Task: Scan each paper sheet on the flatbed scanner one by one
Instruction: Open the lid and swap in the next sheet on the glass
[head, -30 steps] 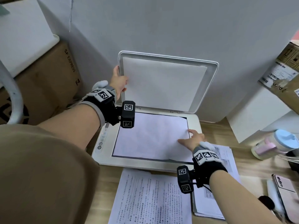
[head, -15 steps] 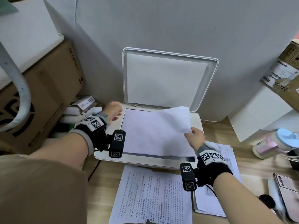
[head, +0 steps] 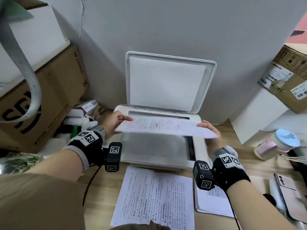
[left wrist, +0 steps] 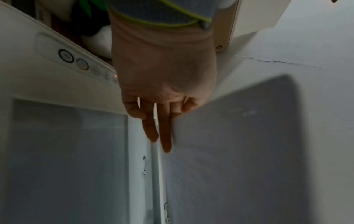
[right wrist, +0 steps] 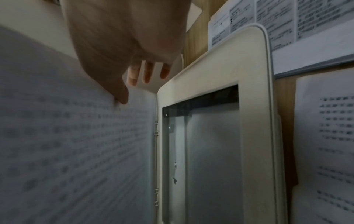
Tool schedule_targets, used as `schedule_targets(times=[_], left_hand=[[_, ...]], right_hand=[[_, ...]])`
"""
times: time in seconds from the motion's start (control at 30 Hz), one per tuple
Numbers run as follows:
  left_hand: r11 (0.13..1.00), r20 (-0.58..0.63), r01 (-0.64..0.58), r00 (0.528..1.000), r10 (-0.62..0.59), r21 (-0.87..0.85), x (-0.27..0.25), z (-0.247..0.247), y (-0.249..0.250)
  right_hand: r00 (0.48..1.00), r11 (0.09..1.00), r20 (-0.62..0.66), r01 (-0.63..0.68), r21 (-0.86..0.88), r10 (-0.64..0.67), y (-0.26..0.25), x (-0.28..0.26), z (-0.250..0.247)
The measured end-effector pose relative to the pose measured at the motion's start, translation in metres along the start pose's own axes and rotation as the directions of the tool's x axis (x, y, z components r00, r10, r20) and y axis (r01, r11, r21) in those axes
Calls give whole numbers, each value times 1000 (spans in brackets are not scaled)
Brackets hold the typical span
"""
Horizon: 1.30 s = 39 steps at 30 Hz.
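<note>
A printed paper sheet (head: pixel 166 127) hovers roughly level over the scanner glass (head: pixel 152 146), text side up. My left hand (head: pixel 116 123) pinches its left edge, thumb on top and fingers underneath. My right hand (head: pixel 209 131) pinches the right edge. The white flatbed scanner (head: pixel 198 146) has its lid (head: pixel 166 80) propped open against the wall. The left wrist view shows my left hand (left wrist: pixel 162 106) under the sheet's (left wrist: pixel 239 136) blank side, beside bare glass (left wrist: pixel 67 151). In the right wrist view my right hand (right wrist: pixel 124 53) has its thumb on the printed sheet (right wrist: pixel 67 136), next to the scanner frame (right wrist: pixel 252 106).
A printed sheet (head: pixel 154 200) lies on the wooden table in front of the scanner, and a paper stack (head: pixel 211 203) lies at the front right. Cardboard boxes (head: pixel 49 100) crowd the left. A cup (head: pixel 279 143), a phone (head: pixel 289 193) and another box (head: pixel 289 77) sit at the right.
My left hand let go of the lid and came down. My right hand lifted the sheet off the glass; it is now turned text side up, held by both hands.
</note>
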State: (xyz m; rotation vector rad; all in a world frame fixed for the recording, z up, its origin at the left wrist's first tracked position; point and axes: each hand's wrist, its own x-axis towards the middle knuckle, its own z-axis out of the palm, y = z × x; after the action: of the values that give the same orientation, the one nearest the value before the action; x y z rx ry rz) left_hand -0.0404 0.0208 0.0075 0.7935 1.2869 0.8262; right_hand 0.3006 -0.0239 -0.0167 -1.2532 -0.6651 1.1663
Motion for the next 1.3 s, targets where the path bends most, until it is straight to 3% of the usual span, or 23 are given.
schedule_targets(times=[0.07, 0.1, 0.17, 0.3, 0.43, 0.63, 0.83, 0.93, 1.03, 1.1, 1.17, 1.3], left_hand=[[998, 14, 13, 1000, -14, 59, -7, 0, -7], [992, 30, 26, 999, -30, 123, -9, -1, -13], [979, 38, 33, 998, -41, 203, -16, -1, -27], [932, -54, 20, 999, -1, 363, -18, 0, -53], [900, -133, -2, 989, 67, 436, -19, 3, -67], [967, -169, -7, 984, 52, 255, -22, 13, -73], [996, -103, -47, 993, 54, 72, -28, 35, -64], [997, -52, -36, 998, 32, -72, -33, 43, -57], [975, 146, 110, 986, -82, -193, -40, 42, -58], [967, 261, 233, 945, -199, -106, -45, 39, -67], [950, 332, 300, 890, -313, 92, -50, 35, -79], [867, 360, 353, 804, -473, 352, -55, 27, -107]], right_hand=[[984, 983, 68, -170, 72, 165, 0, -4, -7], [980, 982, 66, -187, 21, 185, 3, -7, -10], [985, 978, 35, -163, -126, 169, 10, -13, -14], [965, 926, -79, -260, -273, 248, 27, -23, -21], [975, 871, -136, -218, -441, 175, 38, -27, -31], [951, 817, -47, -288, -500, 306, 29, -44, -37], [974, 802, -123, -228, -552, 191, 22, -52, -58], [972, 886, -154, -228, -405, 179, 26, -54, -72], [945, 951, -294, -214, -225, 143, 34, -56, -91], [900, 964, -418, -209, -164, 124, 39, -57, -106], [847, 965, -519, -219, -144, 115, 42, -63, -113], [767, 977, -616, -211, 20, 178, 55, -73, -132]])
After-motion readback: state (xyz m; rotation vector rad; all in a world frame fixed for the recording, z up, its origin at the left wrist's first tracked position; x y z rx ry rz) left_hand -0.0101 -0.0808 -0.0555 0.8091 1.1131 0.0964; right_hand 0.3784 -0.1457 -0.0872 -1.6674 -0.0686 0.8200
